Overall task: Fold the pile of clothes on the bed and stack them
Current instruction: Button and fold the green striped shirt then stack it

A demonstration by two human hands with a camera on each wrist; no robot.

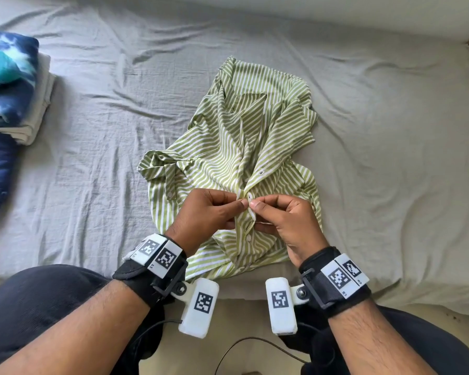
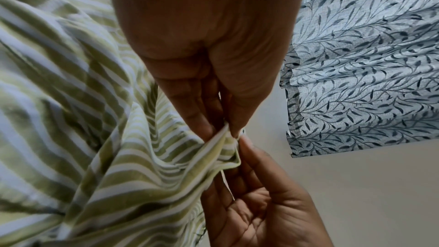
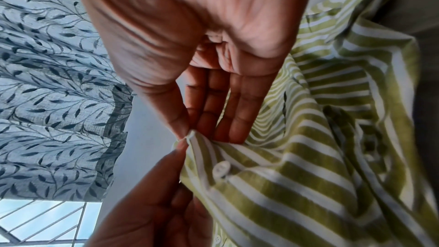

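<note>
Both grips are pinched on the front placket of the green-and-white striped cotton shirt (image 1: 244,147): left hand (image 1: 201,212) and right hand (image 1: 290,223) meet fingertip to fingertip, seemingly buttoning it so it folds flat. It lies crumpled on the grey-sheeted bed (image 1: 390,131), well apart from the folded stack (image 1: 14,85).

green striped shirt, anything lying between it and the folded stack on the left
Nothing visible: only bare grey sheet lies between the green striped shirt and the folded stack. The left hand and right hand both pinch its front edge.
</note>
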